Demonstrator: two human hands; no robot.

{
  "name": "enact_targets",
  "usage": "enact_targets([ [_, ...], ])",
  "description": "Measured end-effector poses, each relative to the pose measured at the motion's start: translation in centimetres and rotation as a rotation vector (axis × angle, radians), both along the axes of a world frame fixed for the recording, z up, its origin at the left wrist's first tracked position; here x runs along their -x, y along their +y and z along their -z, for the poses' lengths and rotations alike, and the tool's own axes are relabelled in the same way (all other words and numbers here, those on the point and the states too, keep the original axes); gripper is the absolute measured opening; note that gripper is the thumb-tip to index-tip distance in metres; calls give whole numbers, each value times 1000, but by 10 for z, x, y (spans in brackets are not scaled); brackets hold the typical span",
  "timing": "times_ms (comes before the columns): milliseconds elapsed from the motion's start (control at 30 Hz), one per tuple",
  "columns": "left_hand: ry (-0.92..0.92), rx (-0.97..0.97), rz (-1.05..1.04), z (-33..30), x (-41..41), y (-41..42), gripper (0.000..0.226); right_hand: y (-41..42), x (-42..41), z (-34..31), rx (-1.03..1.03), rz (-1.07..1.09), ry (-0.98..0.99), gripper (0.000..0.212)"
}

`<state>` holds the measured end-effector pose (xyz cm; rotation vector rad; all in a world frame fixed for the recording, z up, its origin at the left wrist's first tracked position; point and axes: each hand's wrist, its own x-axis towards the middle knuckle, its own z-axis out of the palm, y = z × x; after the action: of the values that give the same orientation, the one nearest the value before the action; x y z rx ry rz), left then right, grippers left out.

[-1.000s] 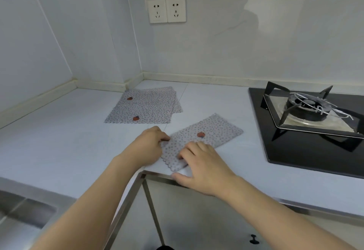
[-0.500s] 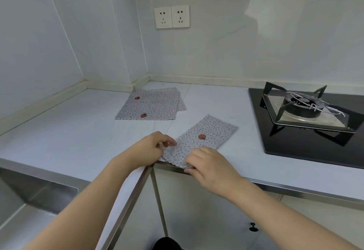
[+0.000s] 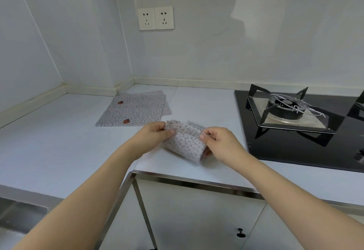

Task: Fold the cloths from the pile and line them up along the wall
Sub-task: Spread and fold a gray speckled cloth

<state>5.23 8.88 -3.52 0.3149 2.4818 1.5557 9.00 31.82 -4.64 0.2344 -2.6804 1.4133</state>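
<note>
**Second fold under way, mid-frame**

Both hands hold one spotted cloth (image 3: 185, 141) at the centre of the frame, just above the counter (image 3: 59, 151). The left hand (image 3: 155, 135) pinches its upper left corner between thumb and fingers; the right hand (image 3: 218, 143) pinches the upper right edge, with other fingers curled under the lower right side. The cloth is doubled over and bowed, its lower part hanging toward the counter's front edge; whether it touches the surface there I cannot tell.

The pile (image 3: 134, 109) lies flat above and left of the hands, near the corner where the walls meet, apart from the held cloth. Its layers are slightly fanned at the right side. A hob (image 3: 295, 131) fills the right of the frame, and sockets (image 3: 155, 18) sit on the wall at upper centre.

The step in hand looks like the fold itself: this cloth is being doubled, not yet placed. No folded cloth shows along the wall, so the task seems near its start.

Next, the pinched edges likely need bringing down square onto the lower layer, then pressing flat, before the cloth goes back to the wall (image 3: 236, 52) at the top of the frame. The thin fabric may slip out of line if one corner leads.
</note>
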Motion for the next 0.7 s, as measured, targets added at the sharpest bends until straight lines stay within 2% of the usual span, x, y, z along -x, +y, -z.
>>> enact_targets([
  [133, 76, 179, -126, 9, 35, 39, 37, 25, 41, -4, -147, 80, -41, 21],
  [367, 222, 575, -190, 26, 64, 72, 38, 46, 81, 12, -309, 98, -82, 22],
  [467, 260, 654, -226, 31, 67, 73, 42, 48, 86, 20, -349, 85, -57, 24],
  [700, 249, 728, -244, 26, 62, 78, 38, 50, 92, 18, -428, 22, -86, 9],
])
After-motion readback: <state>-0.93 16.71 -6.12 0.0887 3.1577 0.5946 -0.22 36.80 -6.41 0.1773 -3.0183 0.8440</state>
